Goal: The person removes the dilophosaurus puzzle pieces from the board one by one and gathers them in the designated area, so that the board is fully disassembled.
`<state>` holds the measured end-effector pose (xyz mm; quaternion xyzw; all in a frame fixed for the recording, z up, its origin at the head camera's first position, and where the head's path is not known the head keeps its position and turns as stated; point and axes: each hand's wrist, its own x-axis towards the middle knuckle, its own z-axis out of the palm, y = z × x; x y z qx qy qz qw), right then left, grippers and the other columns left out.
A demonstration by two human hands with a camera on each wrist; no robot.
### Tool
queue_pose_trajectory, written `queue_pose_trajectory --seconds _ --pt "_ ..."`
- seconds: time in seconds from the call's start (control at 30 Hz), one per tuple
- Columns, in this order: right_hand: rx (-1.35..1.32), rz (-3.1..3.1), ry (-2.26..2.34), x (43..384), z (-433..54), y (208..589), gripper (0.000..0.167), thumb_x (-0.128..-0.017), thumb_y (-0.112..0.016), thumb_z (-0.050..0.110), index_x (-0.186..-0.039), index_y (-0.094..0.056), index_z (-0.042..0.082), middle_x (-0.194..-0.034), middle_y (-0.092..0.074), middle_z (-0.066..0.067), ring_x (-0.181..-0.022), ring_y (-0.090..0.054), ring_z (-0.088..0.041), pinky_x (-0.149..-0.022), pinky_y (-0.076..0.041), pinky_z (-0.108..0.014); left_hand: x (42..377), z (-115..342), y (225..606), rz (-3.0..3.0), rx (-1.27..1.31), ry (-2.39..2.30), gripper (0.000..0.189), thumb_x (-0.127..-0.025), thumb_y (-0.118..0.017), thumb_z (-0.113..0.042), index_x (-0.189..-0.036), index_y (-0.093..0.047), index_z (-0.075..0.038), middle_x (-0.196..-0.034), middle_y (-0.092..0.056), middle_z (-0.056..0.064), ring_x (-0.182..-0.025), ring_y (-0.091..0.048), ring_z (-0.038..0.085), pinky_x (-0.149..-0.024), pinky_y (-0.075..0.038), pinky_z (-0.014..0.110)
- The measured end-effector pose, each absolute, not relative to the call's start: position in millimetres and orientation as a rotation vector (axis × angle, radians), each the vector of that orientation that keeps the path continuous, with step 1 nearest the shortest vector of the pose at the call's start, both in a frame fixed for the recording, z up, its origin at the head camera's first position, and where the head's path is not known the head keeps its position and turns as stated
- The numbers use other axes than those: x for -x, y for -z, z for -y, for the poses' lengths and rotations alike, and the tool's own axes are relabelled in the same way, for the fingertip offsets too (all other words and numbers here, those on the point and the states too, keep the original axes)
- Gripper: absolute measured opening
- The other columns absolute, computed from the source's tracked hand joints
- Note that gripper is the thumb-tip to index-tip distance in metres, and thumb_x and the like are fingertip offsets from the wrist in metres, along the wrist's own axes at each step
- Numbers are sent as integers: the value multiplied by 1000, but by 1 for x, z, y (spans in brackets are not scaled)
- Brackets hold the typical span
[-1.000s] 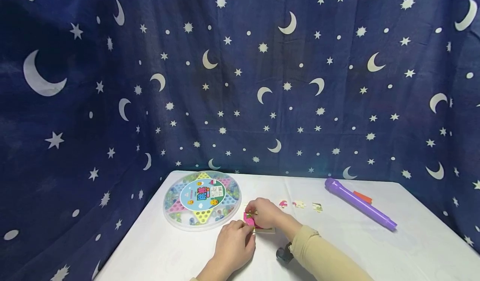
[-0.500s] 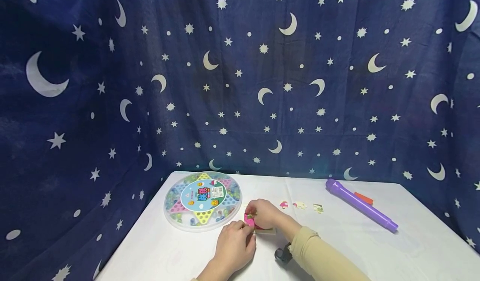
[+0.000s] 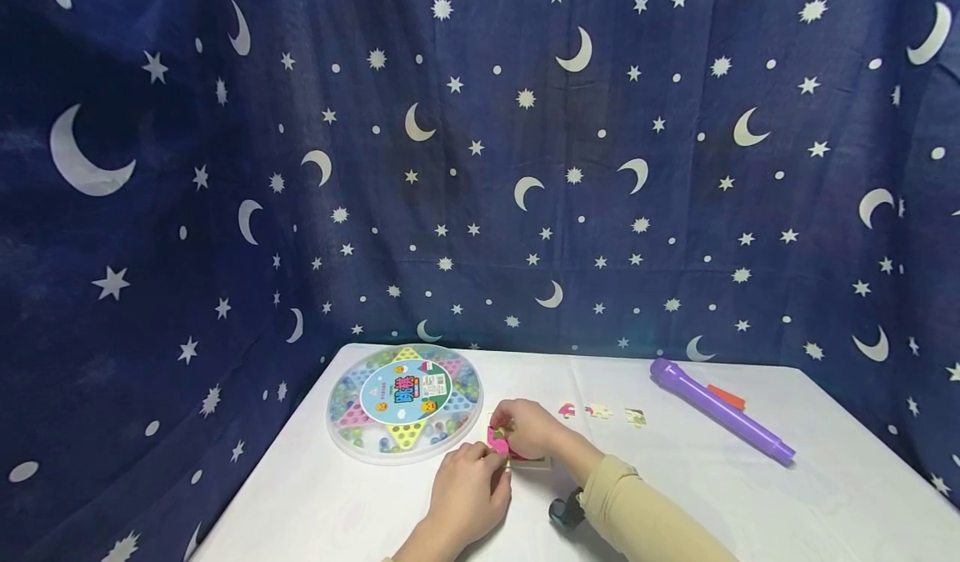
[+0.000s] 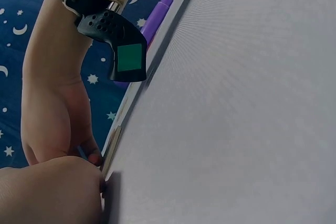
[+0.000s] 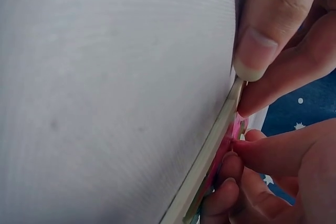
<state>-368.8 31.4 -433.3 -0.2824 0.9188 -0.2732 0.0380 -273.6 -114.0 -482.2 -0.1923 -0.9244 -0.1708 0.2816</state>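
Between the two hands lies a small wooden jigsaw board [image 3: 537, 464] with a pink picture, mostly covered by the fingers in the head view. The left hand [image 3: 468, 487] grips its near left edge; in the right wrist view the thumb [image 5: 257, 53] presses on the pale rim, a finger behind it. Over the board, the right hand [image 3: 527, 427] pinches a pink jigsaw piece [image 5: 227, 142] between bent thumb and fingertips; the piece's outline is hidden. Loose jigsaw pieces lie right of the hands: a pink one [image 3: 567, 410], a pale one [image 3: 599, 410] and a greenish one [image 3: 635, 417].
A round Chinese checkers set [image 3: 405, 403] with marbles lies at the left. At the right rest a purple microphone-shaped stick [image 3: 720, 412] and an orange item [image 3: 726, 397] behind it. A black wrist device [image 3: 566, 510] hangs under the right sleeve. A starry curtain [image 3: 525, 170] encloses the table.
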Motion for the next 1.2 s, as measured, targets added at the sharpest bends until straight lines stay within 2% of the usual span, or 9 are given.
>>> queue_pose_trajectory --seconds 0.33,0.5,0.63,0.8,1.0,1.2 --pt "853 -2826 875 370 -32 434 32 -81 -71 -5 -110 -67 9 -98 -66 -2 -98 -64 -26 -94 -51 -51 273 113 481 2502 496 445 18 -87 -74 -27 -98 -80 -15 -90 -67 -5 -83 -61 13 -78 -52 39" --pt "882 -2828 893 370 -35 435 22 -86 -74 5 -105 -71 15 -99 -69 -3 -98 -65 -27 -95 -50 -53 273 113 480 2511 490 448 17 -87 -74 -27 -98 -80 -15 -91 -67 -4 -84 -61 13 -79 -52 39" --pt "907 -2818 934 369 -38 436 16 -89 -75 12 -101 -70 20 -93 -69 0 -89 -64 -22 -86 -53 -49 273 113 480 2501 490 444 16 -87 -74 -27 -96 -80 -15 -90 -66 -5 -84 -61 13 -78 -51 39" --pt "907 -2834 935 371 -40 439 14 -90 -75 13 -101 -70 21 -84 -66 5 -78 -60 -15 -75 -53 -39 272 113 481 2484 493 436 16 -86 -74 -27 -96 -80 -15 -89 -66 -5 -83 -61 14 -76 -51 39" --pt "824 -2837 1009 372 -43 439 10 -91 -77 18 -99 -71 19 -85 -66 5 -80 -59 -14 -73 -51 -36 272 113 481 2473 494 429 16 -86 -74 -27 -96 -80 -15 -89 -67 -5 -83 -62 14 -76 -52 39" --pt "729 -2796 1118 375 -50 435 8 -92 -75 17 -100 -72 18 -86 -67 3 -76 -60 -15 -65 -50 -34 273 113 481 2477 494 435 16 -87 -74 -27 -97 -80 -16 -90 -67 -4 -83 -61 14 -78 -52 39"
